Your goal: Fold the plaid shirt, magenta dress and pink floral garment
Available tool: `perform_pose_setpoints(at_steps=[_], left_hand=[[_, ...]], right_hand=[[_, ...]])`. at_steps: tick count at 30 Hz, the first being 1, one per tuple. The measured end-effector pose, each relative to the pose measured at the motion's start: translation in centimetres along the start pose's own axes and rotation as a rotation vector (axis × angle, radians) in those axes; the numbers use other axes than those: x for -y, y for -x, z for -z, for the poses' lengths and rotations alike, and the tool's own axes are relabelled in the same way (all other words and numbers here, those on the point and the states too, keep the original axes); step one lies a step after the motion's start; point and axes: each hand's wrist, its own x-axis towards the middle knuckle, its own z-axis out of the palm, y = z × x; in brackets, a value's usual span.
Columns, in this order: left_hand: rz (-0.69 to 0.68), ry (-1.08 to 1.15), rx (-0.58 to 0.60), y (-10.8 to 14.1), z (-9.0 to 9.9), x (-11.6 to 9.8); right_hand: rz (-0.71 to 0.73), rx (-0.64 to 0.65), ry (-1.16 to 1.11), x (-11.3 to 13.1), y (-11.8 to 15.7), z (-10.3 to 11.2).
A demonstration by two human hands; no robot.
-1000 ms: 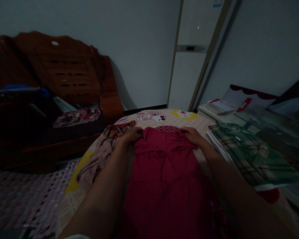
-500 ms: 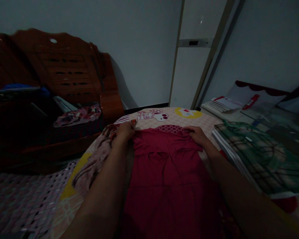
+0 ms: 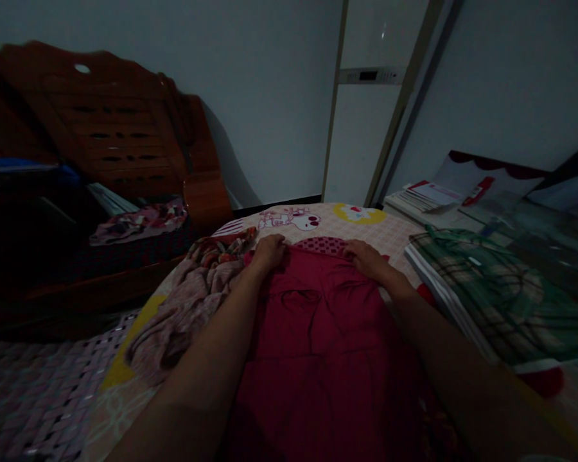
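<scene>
A dark pink garment (image 3: 318, 333) lies spread on a round table with a patterned cloth (image 3: 264, 221). At its far edge, on the left, my left hand (image 3: 270, 250) pinches the fabric. My right hand (image 3: 363, 258) grips the same edge further right, its fingers closed on the cloth. Between the two hands shows a patch with a dark dotted pattern (image 3: 320, 245). Beside my left forearm is a crumpled greyish-pink cloth (image 3: 187, 314) with a red and brown patterned part.
Folded green plaid fabric (image 3: 491, 289) lies on the right, over white layers. Behind it, papers (image 3: 428, 196) and a red object (image 3: 479, 190) rest on a side surface. A wooden chair (image 3: 110, 135) stands at the left, a woven seat (image 3: 38, 385) below it.
My hands have come closer together along the garment's far edge, my left hand moving right and my right hand slightly left. The view has shifted a little.
</scene>
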Motion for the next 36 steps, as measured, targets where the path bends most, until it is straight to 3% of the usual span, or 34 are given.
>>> perform_pose_setpoints(at_steps=[5,10,16,20,24,29,36], left_hand=[[0.041,-0.009,0.001,0.0,0.4,0.0],[0.081,0.044,-0.044,-0.1,0.8,-0.2],[0.042,0.091,0.019,0.0,0.8,0.1],[0.054,0.045,-0.044,0.0,0.9,0.1],[0.112,0.151,-0.089,-0.2,0.8,0.1],[0.148,0.276,-0.113,-0.4,0.9,0.3],[0.098,0.153,-0.093,-0.4,0.7,0.4]], right_hand=[[-0.086,-0.022,0.296,1.5,-0.3,0.9],[-0.229,-0.112,0.316,2.5,-0.6,1.3],[-0.372,-0.27,-0.068,2.8,-1.3,0.9],[-0.62,-0.274,-0.474,3.6,-1.5,1.1],[-0.681,-0.354,-0.604,3.7,-1.6,1.1],[-0.563,-0.406,-0.465,2.6,-1.8,0.8],[-0.188,-0.206,-0.1,0.3,-1.1,-1.2]])
